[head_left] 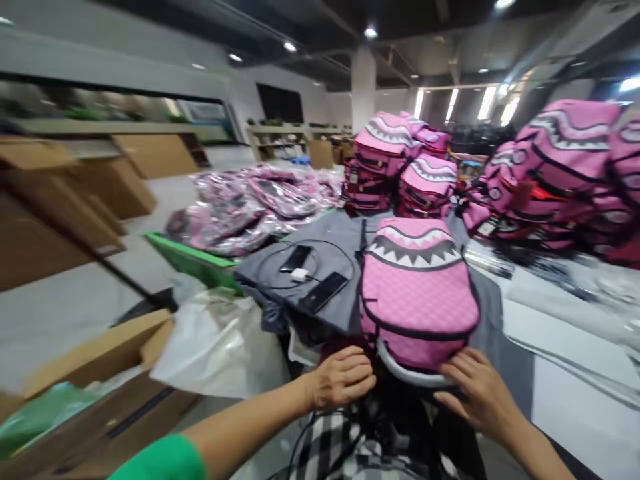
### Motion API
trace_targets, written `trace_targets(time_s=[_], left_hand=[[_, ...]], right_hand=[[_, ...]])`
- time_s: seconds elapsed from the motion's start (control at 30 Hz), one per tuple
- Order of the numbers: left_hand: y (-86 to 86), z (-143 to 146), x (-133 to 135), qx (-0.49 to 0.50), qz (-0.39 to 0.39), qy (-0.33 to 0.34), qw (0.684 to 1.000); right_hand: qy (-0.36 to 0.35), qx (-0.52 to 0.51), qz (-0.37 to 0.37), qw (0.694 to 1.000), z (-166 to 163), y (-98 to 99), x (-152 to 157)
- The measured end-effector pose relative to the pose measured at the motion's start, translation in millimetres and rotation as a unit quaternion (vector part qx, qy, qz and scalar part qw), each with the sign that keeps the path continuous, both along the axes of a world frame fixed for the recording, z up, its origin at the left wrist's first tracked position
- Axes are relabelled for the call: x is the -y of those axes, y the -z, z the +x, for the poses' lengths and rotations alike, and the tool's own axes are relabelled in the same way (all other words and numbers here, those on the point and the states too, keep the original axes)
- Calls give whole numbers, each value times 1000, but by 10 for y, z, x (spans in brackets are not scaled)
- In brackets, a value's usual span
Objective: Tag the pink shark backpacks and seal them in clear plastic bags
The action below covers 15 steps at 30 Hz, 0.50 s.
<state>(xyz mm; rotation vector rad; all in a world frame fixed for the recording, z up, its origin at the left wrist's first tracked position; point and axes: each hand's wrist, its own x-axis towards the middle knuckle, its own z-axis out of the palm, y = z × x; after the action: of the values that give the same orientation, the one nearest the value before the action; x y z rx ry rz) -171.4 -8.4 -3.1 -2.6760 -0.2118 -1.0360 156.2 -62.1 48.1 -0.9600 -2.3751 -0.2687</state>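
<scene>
A pink backpack [420, 300] with a grey and white zigzag-tooth pattern lies on the grey-covered table [265, 273], its lower end towards me. A silvery curved band [410, 373] runs along that near end. My left hand [347, 377] is at the bag's near left corner, fingers curled together over dark material; what they hold is hidden. At the near right corner, my right hand [475, 390] has its fingers bent against the bag's edge, with the thumb below. Left of the bag lie two dark phones [324, 292] with a white charger [300, 275] and black cables.
Plastic-wrapped pink bags [260, 200] fill a green-edged table [193, 260] at left. More pink backpacks [565, 147] are stacked behind and right. White sheets [575, 340] lie right. An open cardboard box [100, 407] and a white plastic bag [220, 340] stand at my left.
</scene>
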Motion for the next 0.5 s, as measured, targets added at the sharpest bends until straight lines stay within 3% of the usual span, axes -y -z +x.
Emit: trace_targets(time_s=[0.1,0.17,0.3,0.5], left_hand=[[-310,341,20,75,-71,-4,995],[-426,642,47,20,-139,-31,990],[-439,1040,72,-179,-220,-55,957],[-419,1199,-87,-206,-213,-33,954]], right_hand=[[32,10,-21,999,-109,-64,37],[51,15,3,999,-116,-18,36],[51,51,27,997,-94,61,15],[89,111,-4,990,-63,100,160]])
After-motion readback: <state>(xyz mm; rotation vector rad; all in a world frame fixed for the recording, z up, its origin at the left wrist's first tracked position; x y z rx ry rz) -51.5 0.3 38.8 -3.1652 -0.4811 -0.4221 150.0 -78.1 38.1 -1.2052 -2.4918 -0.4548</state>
